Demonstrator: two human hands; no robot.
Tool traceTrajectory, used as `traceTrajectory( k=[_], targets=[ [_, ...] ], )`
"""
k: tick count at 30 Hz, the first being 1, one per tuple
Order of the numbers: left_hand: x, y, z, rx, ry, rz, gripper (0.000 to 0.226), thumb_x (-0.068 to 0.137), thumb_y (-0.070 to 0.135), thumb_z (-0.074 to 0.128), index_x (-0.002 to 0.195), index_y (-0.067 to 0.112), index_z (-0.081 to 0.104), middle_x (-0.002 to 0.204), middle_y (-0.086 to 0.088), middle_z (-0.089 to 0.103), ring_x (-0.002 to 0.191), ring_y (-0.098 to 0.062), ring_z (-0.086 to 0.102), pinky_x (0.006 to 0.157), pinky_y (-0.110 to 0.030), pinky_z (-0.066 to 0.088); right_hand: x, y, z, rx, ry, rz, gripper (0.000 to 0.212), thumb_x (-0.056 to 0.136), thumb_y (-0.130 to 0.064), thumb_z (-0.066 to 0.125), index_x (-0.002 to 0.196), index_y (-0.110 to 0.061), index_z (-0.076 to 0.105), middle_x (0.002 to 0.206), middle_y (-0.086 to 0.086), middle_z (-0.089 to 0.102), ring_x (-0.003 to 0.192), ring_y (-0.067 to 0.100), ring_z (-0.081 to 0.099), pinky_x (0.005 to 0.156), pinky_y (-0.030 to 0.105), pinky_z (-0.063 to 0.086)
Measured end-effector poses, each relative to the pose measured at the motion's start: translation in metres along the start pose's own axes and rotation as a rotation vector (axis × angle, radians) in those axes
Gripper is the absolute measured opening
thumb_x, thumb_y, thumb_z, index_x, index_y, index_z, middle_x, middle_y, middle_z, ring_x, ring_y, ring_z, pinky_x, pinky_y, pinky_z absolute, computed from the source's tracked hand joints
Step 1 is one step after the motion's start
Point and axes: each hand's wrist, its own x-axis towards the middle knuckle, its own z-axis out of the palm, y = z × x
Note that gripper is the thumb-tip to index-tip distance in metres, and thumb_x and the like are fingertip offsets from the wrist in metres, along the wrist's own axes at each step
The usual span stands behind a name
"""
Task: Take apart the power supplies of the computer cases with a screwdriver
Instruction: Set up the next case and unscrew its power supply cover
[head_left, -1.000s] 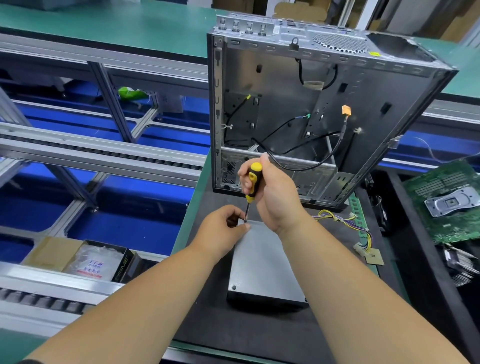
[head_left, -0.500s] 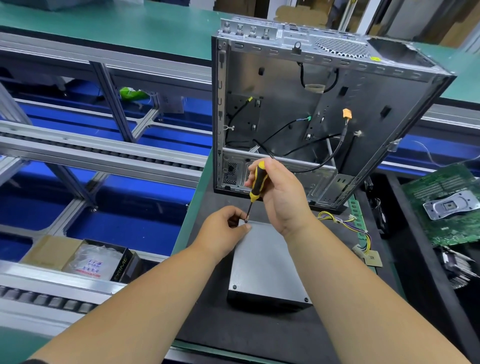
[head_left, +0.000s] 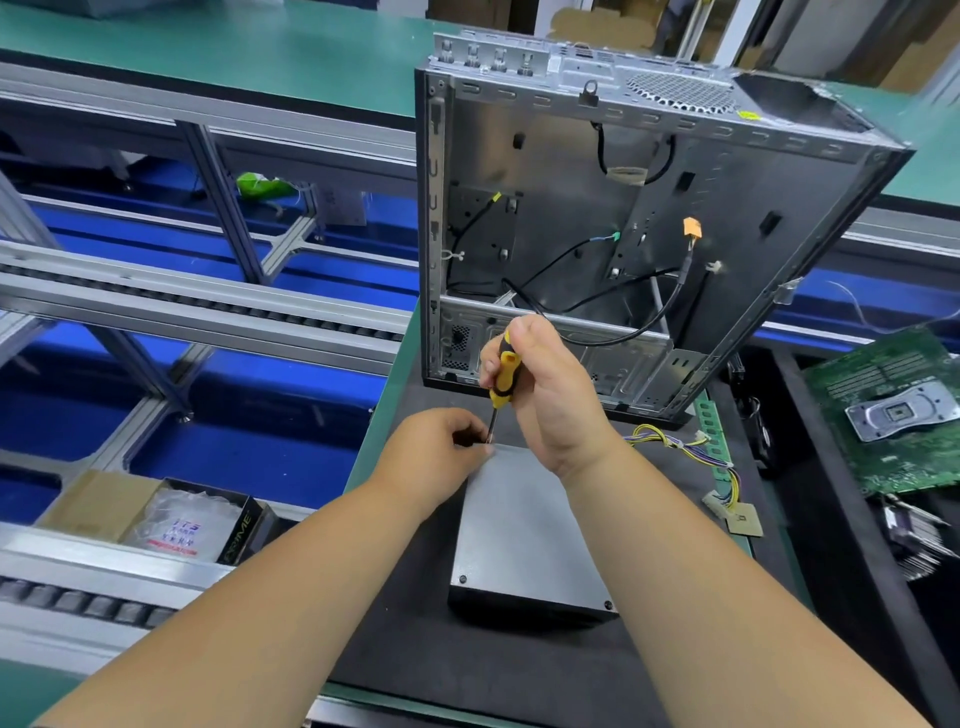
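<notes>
Right hand: our right hand (head_left: 550, 395) is wrapped around the yellow-and-black screwdriver (head_left: 503, 378), holding it nearly upright, tip down at the far left corner of the power supply (head_left: 524, 530).
Left hand: our left hand (head_left: 436, 452) sits at that same corner, fingers (head_left: 475, 441) curled in close around the screwdriver's tip; we cannot tell whether they pinch a screw.
Power supply: grey metal box lying flat on the black mat (head_left: 467, 660) on the bench (head_left: 379, 410), wire bundle (head_left: 680, 447) trailing to its right.
Computer case (head_left: 623, 234): stands open just behind the power supply, loose cables inside.
Circuit board (head_left: 893, 410): lies far right.
</notes>
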Motion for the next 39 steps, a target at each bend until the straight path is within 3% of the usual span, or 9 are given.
traceTrajectory(
  k=[6, 11, 15, 18, 22, 27, 32, 36, 39],
  targets=[
    [0.0, 0.004, -0.004, 0.097, 0.019, 0.024, 0.02, 0.081, 0.035, 0.078, 0.07, 0.04, 0.061, 0.075, 0.018, 0.063, 0.075, 0.002, 0.057, 0.062, -0.014, 0.038, 0.002, -0.001, -0.005, -0.048, 0.055, 0.03, 0.043, 0.106, -0.037, 0.038, 0.083, -0.013, 0.064, 0.07, 0.002, 0.06, 0.073, 0.02, 0.057, 0.084, 0.04, 0.044],
    [0.0, 0.007, -0.002, 0.152, 0.027, 0.056, 0.017, 0.082, 0.036, 0.077, 0.072, 0.037, 0.062, 0.074, 0.015, 0.063, 0.074, -0.001, 0.056, 0.061, -0.017, 0.04, 0.005, 0.001, -0.001, 0.104, 0.036, 0.036, 0.057, 0.109, -0.039, 0.024, 0.079, -0.005, 0.059, 0.054, 0.0, 0.043, 0.056, 0.014, 0.039, 0.063, 0.027, 0.037],
    [-0.001, 0.01, -0.002, 0.175, 0.055, 0.089, 0.02, 0.083, 0.035, 0.076, 0.072, 0.037, 0.06, 0.075, 0.012, 0.06, 0.076, -0.009, 0.056, 0.067, -0.024, 0.042, 0.003, -0.003, 0.002, 0.09, 0.043, 0.04, 0.032, 0.094, -0.041, 0.057, 0.083, -0.011, 0.053, 0.057, -0.002, 0.043, 0.058, 0.014, 0.038, 0.063, 0.026, 0.035],
    [-0.002, 0.011, -0.003, 0.209, 0.06, 0.099, 0.018, 0.086, 0.034, 0.074, 0.075, 0.035, 0.059, 0.078, 0.01, 0.061, 0.078, -0.012, 0.057, 0.066, -0.025, 0.043, 0.0, -0.003, -0.003, -0.037, 0.057, -0.008, 0.012, 0.091, -0.023, 0.057, 0.085, -0.015, 0.05, 0.068, -0.002, 0.053, 0.069, 0.015, 0.049, 0.071, 0.028, 0.04],
    [0.0, 0.015, -0.009, 0.221, 0.083, 0.092, 0.018, 0.089, 0.03, 0.071, 0.078, 0.034, 0.058, 0.077, 0.014, 0.055, 0.076, -0.009, 0.055, 0.06, -0.021, 0.037, -0.002, -0.007, -0.014, -0.137, 0.114, -0.04, 0.011, 0.102, -0.016, 0.053, 0.093, -0.011, 0.056, 0.083, 0.001, 0.064, 0.083, 0.016, 0.06, 0.072, 0.028, 0.047],
    [-0.001, 0.028, -0.015, -0.041, 0.057, 0.133, 0.017, 0.09, 0.02, 0.07, 0.078, 0.027, 0.06, 0.077, 0.007, 0.063, 0.069, -0.005, 0.06, 0.064, -0.021, 0.049, -0.004, -0.032, -0.036, -0.022, 0.258, -0.097, 0.016, 0.092, -0.03, 0.057, 0.088, -0.018, 0.068, 0.082, 0.002, 0.067, 0.086, 0.02, 0.063, 0.07, 0.031, 0.053],
    [-0.001, 0.057, -0.002, -0.514, -0.018, 0.08, 0.013, 0.093, 0.01, 0.065, 0.082, 0.016, 0.064, 0.071, 0.007, 0.065, 0.065, -0.001, 0.062, 0.067, -0.011, 0.047, -0.017, -0.056, -0.073, -0.163, 0.419, -0.151, 0.02, 0.084, -0.044, 0.057, 0.079, -0.03, 0.071, 0.079, -0.005, 0.068, 0.07, 0.011, 0.06, 0.066, 0.025, 0.046],
    [-0.001, 0.084, 0.027, -0.803, -0.136, 0.016, 0.018, 0.097, 0.007, 0.059, 0.081, 0.012, 0.066, 0.068, 0.008, 0.065, 0.063, -0.003, 0.061, 0.066, -0.015, 0.052, -0.04, -0.068, -0.108, -0.169, 0.512, -0.188, 0.01, 0.088, -0.033, 0.061, 0.085, -0.024, 0.066, 0.071, -0.006, 0.066, 0.063, 0.011, 0.055, 0.06, 0.023, 0.044],
    [0.0, 0.104, 0.055, -0.842, -0.21, -0.026, 0.021, 0.097, 0.012, 0.06, 0.078, 0.014, 0.068, 0.068, 0.007, 0.066, 0.06, -0.005, 0.059, 0.063, -0.016, 0.052, -0.063, -0.072, -0.136, -0.142, 0.61, -0.203, 0.009, 0.095, -0.025, 0.06, 0.091, -0.017, 0.06, 0.068, -0.007, 0.065, 0.064, 0.011, 0.059, 0.062, 0.023, 0.047]
  ],
)
